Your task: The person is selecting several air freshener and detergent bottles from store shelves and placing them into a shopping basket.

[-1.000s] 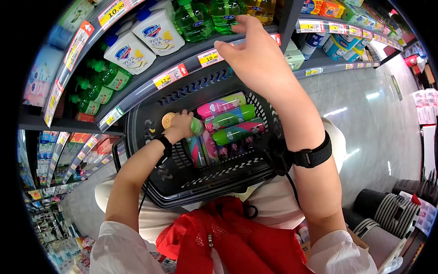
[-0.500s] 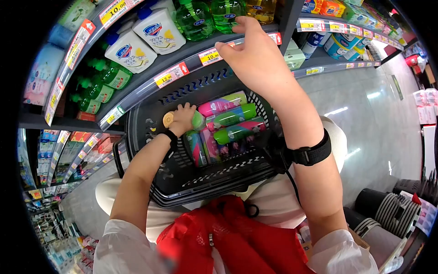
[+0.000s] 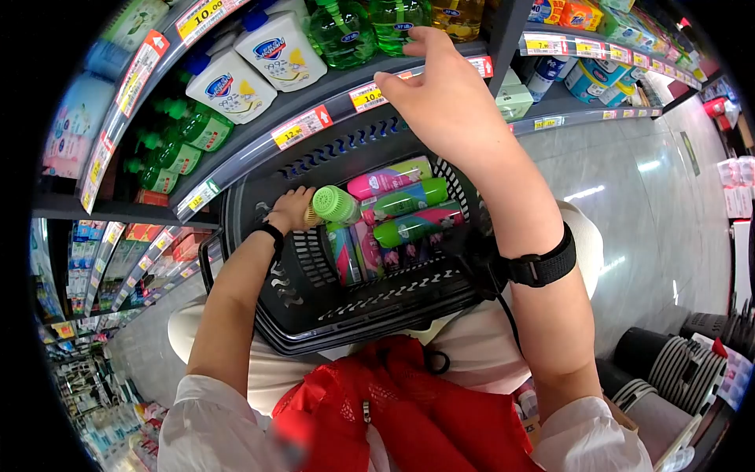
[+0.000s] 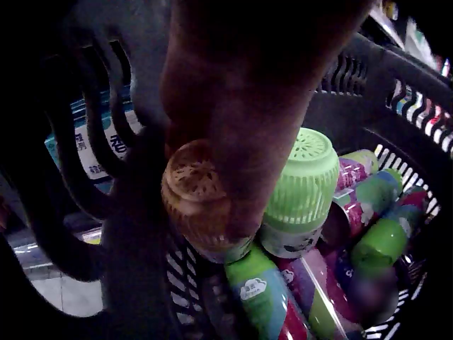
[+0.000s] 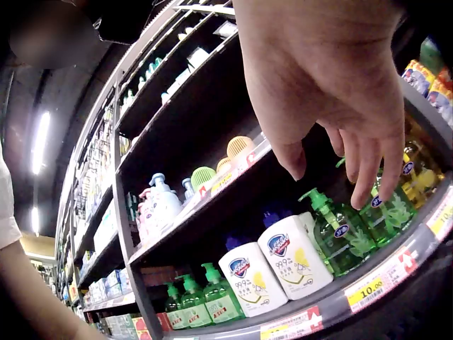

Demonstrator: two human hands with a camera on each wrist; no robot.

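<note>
My left hand (image 3: 292, 209) is inside the black basket (image 3: 259, 315) and grips an orange air freshener (image 4: 195, 185) with a slotted lid. In the head view only a strip of it shows past the fingers. Right beside it stands a light green air freshener (image 3: 336, 204) of the same shape, upright. Pink and green spray cans (image 3: 405, 200) lie on their sides in the basket, to the right of and nearer than the two. Up at the shelf, my right hand (image 3: 452, 106) hangs with relaxed fingers in front of the green pump bottles (image 5: 338, 230), holding nothing.
White hand soap bottles (image 3: 230, 85) and smaller green pump bottles (image 3: 206, 126) line the shelf behind the basket. Price tags run along the shelf edge (image 3: 338, 116). To the right is tiled floor (image 3: 621, 189), with stacked bins (image 3: 668, 354) at the lower right.
My left hand has let go of the green air freshener and moved left onto the orange one, which now stands closer to the green one. The right hand stays at the shelf.
</note>
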